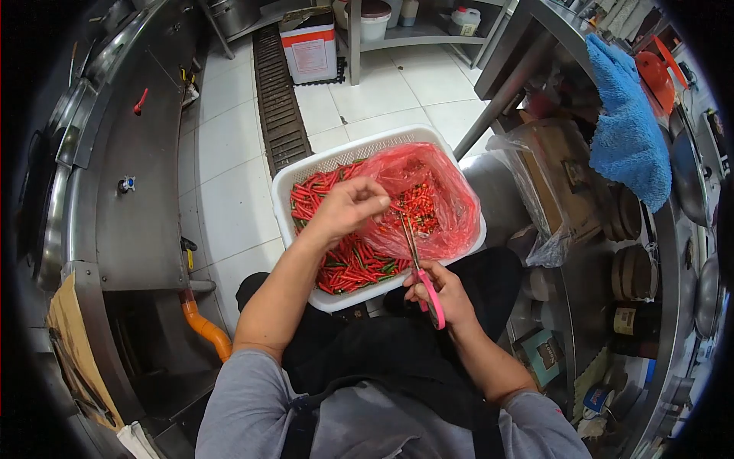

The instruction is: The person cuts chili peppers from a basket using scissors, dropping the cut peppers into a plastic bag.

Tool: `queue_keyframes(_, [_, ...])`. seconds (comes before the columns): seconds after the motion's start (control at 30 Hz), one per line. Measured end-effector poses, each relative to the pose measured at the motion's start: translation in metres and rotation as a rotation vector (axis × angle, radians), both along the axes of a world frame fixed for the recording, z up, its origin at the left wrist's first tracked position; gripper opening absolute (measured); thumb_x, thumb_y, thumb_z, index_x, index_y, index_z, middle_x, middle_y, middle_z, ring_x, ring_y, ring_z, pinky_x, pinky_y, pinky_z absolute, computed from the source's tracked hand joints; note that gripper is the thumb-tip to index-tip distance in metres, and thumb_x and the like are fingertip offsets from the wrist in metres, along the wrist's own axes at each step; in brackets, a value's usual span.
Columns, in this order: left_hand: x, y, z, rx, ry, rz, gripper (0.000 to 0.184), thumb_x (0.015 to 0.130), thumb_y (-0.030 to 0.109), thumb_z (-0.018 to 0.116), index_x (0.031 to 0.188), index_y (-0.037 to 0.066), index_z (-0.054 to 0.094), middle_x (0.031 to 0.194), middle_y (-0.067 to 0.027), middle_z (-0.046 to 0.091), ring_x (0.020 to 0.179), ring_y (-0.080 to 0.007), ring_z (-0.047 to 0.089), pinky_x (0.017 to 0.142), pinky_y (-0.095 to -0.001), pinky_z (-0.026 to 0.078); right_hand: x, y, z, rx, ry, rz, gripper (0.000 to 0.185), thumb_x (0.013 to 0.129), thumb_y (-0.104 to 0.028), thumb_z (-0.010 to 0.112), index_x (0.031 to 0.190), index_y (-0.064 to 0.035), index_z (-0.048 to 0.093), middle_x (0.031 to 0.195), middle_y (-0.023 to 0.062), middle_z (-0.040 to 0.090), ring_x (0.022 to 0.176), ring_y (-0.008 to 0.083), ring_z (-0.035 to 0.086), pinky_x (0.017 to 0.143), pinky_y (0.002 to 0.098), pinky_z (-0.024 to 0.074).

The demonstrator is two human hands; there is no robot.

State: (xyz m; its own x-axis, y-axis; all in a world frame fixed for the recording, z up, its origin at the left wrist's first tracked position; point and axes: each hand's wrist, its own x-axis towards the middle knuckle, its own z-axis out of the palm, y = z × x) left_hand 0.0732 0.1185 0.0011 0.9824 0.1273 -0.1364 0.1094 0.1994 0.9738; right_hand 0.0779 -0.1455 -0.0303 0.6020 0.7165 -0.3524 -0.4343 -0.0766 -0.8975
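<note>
A white plastic basket (344, 155) rests at my lap, holding many red chilies (359, 264) with some green ones. In its right part lies a pink-red plastic bag (459, 206), spread open, with cut chili pieces (419, 205) inside. My right hand (446, 294) grips pink-handled scissors (430, 298), whose blades point up over the bag. My left hand (350, 205) is above the basket beside the blade tips, thumb and fingers pinched together; whatever is between them is too small to make out.
Steel cabinets (145, 176) stand on the left beside a floor drain grate (281, 107). A white and orange box (310, 50) sits ahead. On the right are shelves, a blue towel (627, 122), a plastic-wrapped carton (554, 168) and an orange pipe (205, 327) lies low left.
</note>
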Motion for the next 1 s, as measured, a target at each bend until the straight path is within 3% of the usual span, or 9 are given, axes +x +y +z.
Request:
queue_keyframes(0.13, [-0.004,-0.018,-0.001,-0.024,0.066,-0.165,0.014,0.088,0.015,0.069,0.095,0.004,0.062,0.077,0.0010,0.061,0.067,-0.0057,0.057,0.055,-0.0200,0.042,0.005,0.008,0.004,-0.006,-0.104,-0.064,0.045,0.090,-0.014,0.064,0.127,0.0040,0.046,0.100,0.0122,0.064,0.080,0.0181,0.065,0.069,0.0282,0.0529])
queue_keyframes(0.3, [-0.004,-0.017,-0.008,0.023,0.076,-0.203,0.013,0.088,0.012,0.068,0.095,0.003,0.062,0.076,0.0013,0.061,0.066,-0.0060,0.057,0.058,-0.0215,0.046,0.015,0.014,0.006,-0.023,-0.129,-0.110,0.039,0.093,-0.019,0.061,0.121,0.0039,0.048,0.091,0.0106,0.063,0.068,0.0164,0.062,0.057,0.0262,0.0503])
queue_keyframes(0.47, [-0.001,-0.017,-0.027,0.244,0.027,-0.184,0.011,0.087,0.012,0.068,0.089,0.002,0.063,0.073,-0.0006,0.062,0.066,-0.0074,0.056,0.060,-0.0241,0.047,0.018,0.010,0.002,-0.039,-0.099,-0.059,0.029,0.094,-0.018,0.059,0.112,0.0028,0.050,0.080,0.0087,0.062,0.057,0.0141,0.060,0.048,0.0250,0.0476])
queue_keyframes(0.53, [0.000,-0.014,-0.025,0.344,0.011,-0.157,0.011,0.086,0.012,0.069,0.088,0.002,0.063,0.073,-0.0008,0.062,0.066,-0.0074,0.056,0.060,-0.0243,0.047,0.018,0.006,0.003,-0.158,0.021,-0.052,0.033,0.091,-0.016,0.064,0.115,0.0017,0.051,0.076,0.0063,0.060,0.053,0.0118,0.059,0.045,0.0243,0.0458])
queue_keyframes(0.57, [0.000,-0.012,-0.024,0.446,-0.006,-0.129,0.011,0.085,0.012,0.069,0.087,0.002,0.064,0.073,-0.0010,0.063,0.065,-0.0074,0.056,0.060,-0.0246,0.047,0.016,0.004,0.002,-0.158,0.021,-0.054,0.033,0.091,-0.016,0.064,0.115,0.0017,0.051,0.076,0.0063,0.060,0.053,0.0118,0.059,0.045,0.0243,0.0458])
queue_keyframes(0.8, [-0.001,-0.018,-0.031,0.413,0.010,-0.076,0.012,0.085,0.012,0.069,0.086,0.002,0.064,0.071,-0.0009,0.062,0.064,-0.0079,0.056,0.058,-0.0249,0.047,0.006,0.005,-0.012,-0.091,-0.041,-0.076,0.040,0.090,-0.018,0.065,0.120,0.0034,0.050,0.083,0.0089,0.064,0.054,0.0135,0.060,0.047,0.0242,0.0471])
queue_keyframes(0.87, [-0.003,-0.025,-0.028,0.293,0.042,-0.211,0.008,0.088,0.008,0.067,0.090,0.002,0.062,0.072,0.0015,0.059,0.064,-0.0055,0.053,0.056,-0.0230,0.044,0.008,0.008,-0.010,-0.075,-0.069,-0.088,0.041,0.090,-0.018,0.065,0.121,0.0038,0.049,0.084,0.0094,0.065,0.054,0.0139,0.059,0.047,0.0243,0.0473])
queue_keyframes(1.0, [-0.003,-0.023,-0.031,0.359,0.005,-0.266,0.009,0.089,0.008,0.066,0.090,0.000,0.062,0.073,0.0002,0.060,0.065,-0.0065,0.055,0.058,-0.0239,0.046,0.013,0.010,-0.002,-0.107,-0.030,-0.045,0.041,0.090,-0.019,0.065,0.121,0.0039,0.050,0.080,0.0086,0.063,0.053,0.0134,0.059,0.047,0.0244,0.0467])
